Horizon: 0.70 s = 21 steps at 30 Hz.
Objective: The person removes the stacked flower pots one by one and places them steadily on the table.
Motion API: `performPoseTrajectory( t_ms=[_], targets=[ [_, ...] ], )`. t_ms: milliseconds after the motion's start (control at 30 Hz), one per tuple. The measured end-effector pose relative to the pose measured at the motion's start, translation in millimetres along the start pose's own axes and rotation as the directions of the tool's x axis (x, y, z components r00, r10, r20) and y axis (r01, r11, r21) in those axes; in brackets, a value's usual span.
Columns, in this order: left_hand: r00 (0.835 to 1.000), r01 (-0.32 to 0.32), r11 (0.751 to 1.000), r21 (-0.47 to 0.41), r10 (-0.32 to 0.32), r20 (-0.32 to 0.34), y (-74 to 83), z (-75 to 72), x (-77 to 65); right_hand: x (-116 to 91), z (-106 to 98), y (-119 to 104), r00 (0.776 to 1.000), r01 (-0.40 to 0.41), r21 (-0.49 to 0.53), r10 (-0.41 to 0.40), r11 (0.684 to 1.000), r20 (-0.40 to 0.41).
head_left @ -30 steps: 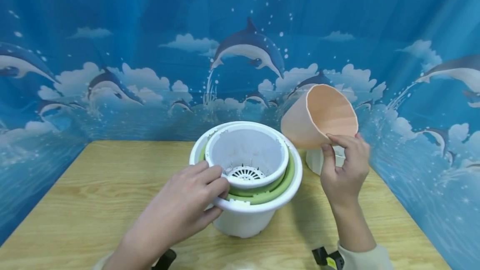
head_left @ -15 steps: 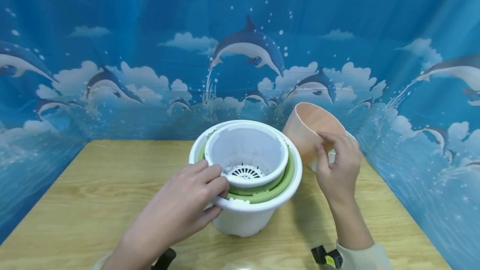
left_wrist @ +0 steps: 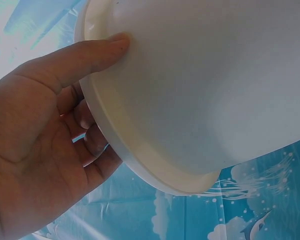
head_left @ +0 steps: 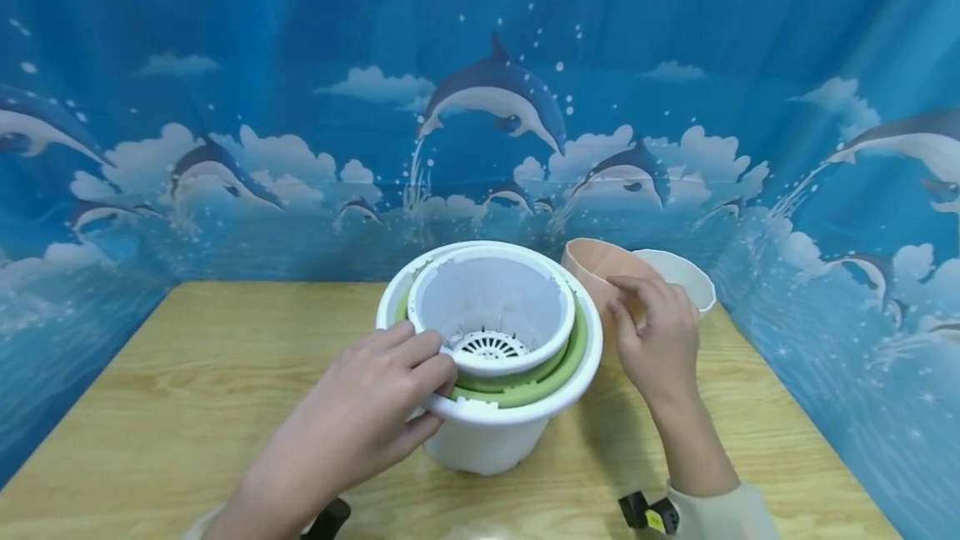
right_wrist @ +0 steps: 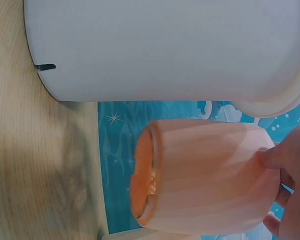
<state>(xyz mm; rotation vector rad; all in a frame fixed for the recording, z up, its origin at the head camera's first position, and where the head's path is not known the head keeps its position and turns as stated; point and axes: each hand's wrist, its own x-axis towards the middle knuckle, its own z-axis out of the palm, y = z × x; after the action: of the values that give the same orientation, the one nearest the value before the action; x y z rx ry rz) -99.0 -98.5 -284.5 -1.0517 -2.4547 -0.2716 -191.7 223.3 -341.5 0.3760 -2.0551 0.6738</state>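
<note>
A large white flowerpot (head_left: 487,444) stands on the table with a green pot (head_left: 525,394) nested in it, and a smaller white pot (head_left: 491,290) with a slotted bottom inside that. My left hand (head_left: 367,394) grips the large pot's near-left rim, thumb outside below it (left_wrist: 35,115). To the right, my right hand (head_left: 660,340) pinches the rim of a peach-coloured flowerpot (right_wrist: 210,175), thumb outside and fingers inside. In the right wrist view the peach pot's orange underside shows, with blue curtain between it and the table. The large pot's rim partly hides it in the head view.
Behind my right hand, at the table's back right, is another white pot (head_left: 682,273) with an angular rim. The wooden table (head_left: 187,407) is bounded at back and sides by a blue dolphin-print curtain (head_left: 300,65).
My right hand has lowered the peach pot and brought it leftward, beside the nested pots; the white pot behind shows more. My left hand has stayed on the rim.
</note>
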Motion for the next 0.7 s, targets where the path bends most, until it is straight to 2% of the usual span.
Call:
performPoseTrajectory(
  t_ms=[333, 533, 700],
  targets=[
    [1.000, 0.005, 1.000, -0.003, -0.005, 0.007, 0.1, -0.8, -0.1, -3.5, 5.4, 3.0, 0.997, -0.006, -0.042, 0.009, 0.999, 0.079],
    [1.000, 0.009, 1.000, -0.006, -0.009, 0.010, 0.2, -0.8, -0.2, -4.5, 6.5, 4.7, 0.996, 0.005, -0.084, 0.003, 0.996, 0.095],
    [1.000, 0.012, 1.000, -0.006, -0.012, 0.013, 0.4, -0.8, 0.3, -5.5, 6.9, 8.4, 0.994, -0.023, -0.108, 0.035, 0.994, 0.107]
  ],
)
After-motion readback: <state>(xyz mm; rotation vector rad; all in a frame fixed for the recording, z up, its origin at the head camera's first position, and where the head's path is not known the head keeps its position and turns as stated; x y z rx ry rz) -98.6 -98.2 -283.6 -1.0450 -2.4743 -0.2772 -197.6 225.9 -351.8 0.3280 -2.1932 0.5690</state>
